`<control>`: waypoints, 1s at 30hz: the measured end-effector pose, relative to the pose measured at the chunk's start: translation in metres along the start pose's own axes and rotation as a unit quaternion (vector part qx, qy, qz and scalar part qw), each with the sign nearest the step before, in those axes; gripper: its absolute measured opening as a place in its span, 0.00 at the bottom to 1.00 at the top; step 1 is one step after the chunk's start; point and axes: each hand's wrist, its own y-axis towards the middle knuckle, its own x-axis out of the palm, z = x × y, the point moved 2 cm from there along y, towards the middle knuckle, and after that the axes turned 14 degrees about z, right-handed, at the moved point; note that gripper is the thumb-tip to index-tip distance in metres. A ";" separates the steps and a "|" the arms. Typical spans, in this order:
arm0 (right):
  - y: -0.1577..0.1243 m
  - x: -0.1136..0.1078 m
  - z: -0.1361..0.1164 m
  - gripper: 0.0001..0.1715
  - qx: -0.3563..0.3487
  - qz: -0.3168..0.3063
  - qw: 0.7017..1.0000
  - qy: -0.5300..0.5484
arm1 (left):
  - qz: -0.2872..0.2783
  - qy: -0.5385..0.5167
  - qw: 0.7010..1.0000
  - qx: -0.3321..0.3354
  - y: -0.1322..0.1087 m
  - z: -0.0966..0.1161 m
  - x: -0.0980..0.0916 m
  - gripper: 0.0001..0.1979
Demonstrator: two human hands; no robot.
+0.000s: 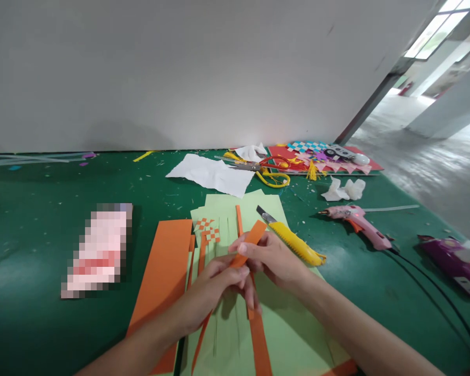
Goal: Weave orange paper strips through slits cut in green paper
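Observation:
Both my hands grip one orange paper strip (254, 232) above light green paper sheets (297, 324). My left hand (223, 279) pinches its lower part, and my right hand (272, 256) holds it higher up, thumb on top. Beneath my hands another long orange strip (259, 344) runs toward the near edge. Thin slits run lengthwise in the green paper, and a small orange-and-white checkered weave (209, 230) lies at its upper left. Just right of my right hand rests a yellow utility knife (297, 243) with its blade out. Orange sheets (164, 277) lie left of my left hand.
A pink glue gun (356, 219) with a black cord lies to the right, near a purple device (454, 263). Farther back are scissors (254, 166), white paper (213, 175), crumpled tissue (342, 189) and a red decorated board (372, 166). A blurred pink item (100, 250) lies left.

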 end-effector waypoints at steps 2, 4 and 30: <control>-0.001 -0.003 -0.006 0.18 0.010 0.003 0.999 0.033 | -0.008 -0.024 1.000 0.001 0.001 -0.002 -0.001 0.14; -0.002 -0.005 -0.010 0.19 0.032 -0.007 0.997 0.071 | -0.019 -0.034 0.999 0.004 0.002 -0.003 -0.003 0.14; -0.002 -0.001 -0.012 0.14 0.057 -0.076 0.995 0.031 | 0.047 -0.006 0.999 0.005 0.001 0.004 0.002 0.18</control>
